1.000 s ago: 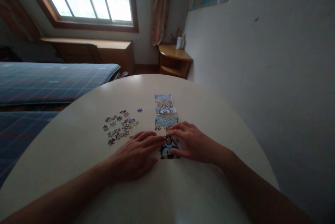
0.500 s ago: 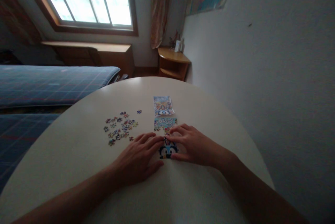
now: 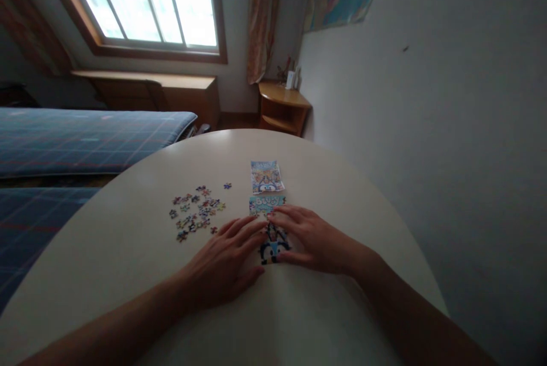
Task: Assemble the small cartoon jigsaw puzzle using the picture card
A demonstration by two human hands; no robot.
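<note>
A partly joined jigsaw puzzle (image 3: 270, 240) lies on the round white table (image 3: 128, 252), its upper strip showing blue lettering and its lower part a blue cartoon face. My left hand (image 3: 222, 260) rests flat on the table, fingers stretched out, fingertips touching the puzzle's left edge. My right hand (image 3: 311, 238) lies on the puzzle's right side, fingers spread and pressing down on it near its middle. Several loose puzzle pieces (image 3: 196, 211) are scattered to the left of the puzzle. A small printed reference picture (image 3: 265, 177) lies just beyond the puzzle.
A white wall (image 3: 427, 126) runs close along the table's right side. A bed with a blue plaid cover (image 3: 85, 138) stands to the left. A wooden corner shelf (image 3: 282, 105) and a window (image 3: 149, 1) are at the back.
The view shifted slightly and both hands edged a little closer together on the puzzle. The pieces have not visibly moved.
</note>
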